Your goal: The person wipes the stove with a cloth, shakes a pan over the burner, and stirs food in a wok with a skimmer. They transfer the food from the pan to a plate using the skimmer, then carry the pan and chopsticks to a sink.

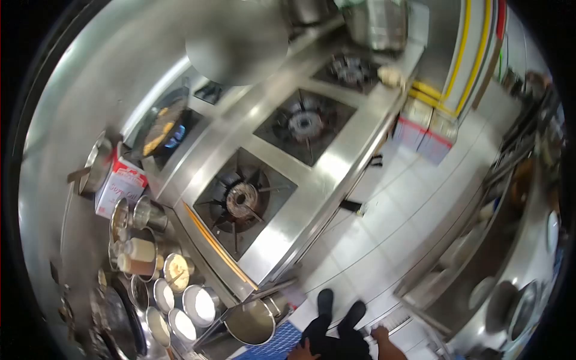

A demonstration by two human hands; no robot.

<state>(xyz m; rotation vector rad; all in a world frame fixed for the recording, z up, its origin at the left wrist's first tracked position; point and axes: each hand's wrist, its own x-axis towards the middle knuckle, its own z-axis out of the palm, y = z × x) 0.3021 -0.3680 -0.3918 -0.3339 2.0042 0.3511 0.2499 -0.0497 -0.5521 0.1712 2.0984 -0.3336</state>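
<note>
My left hand [303, 351] is at the bottom edge, against my dark clothing and close to a blue woven surface [273, 343]. Most of its fingers are hidden. To the right of my legs hangs my right hand [379, 332], its fingers curled in, with nothing visible in them. A steel pot [251, 323] is to the left of my feet. Chopsticks [219, 249], long and wooden, lie along the stove's near left edge. On the lit back burner, a dark pan [162, 123] holds browned pieces of food.
The steel stove [336, 165] has several burners. Bowls of white and yellow contents [199, 305], bottles [139, 250] and a red-and-white carton [122, 186] crowd the left. A large pot [378, 24] stands at the back. Steel shelving [474, 264] lines the right, beyond the tiled floor [384, 222].
</note>
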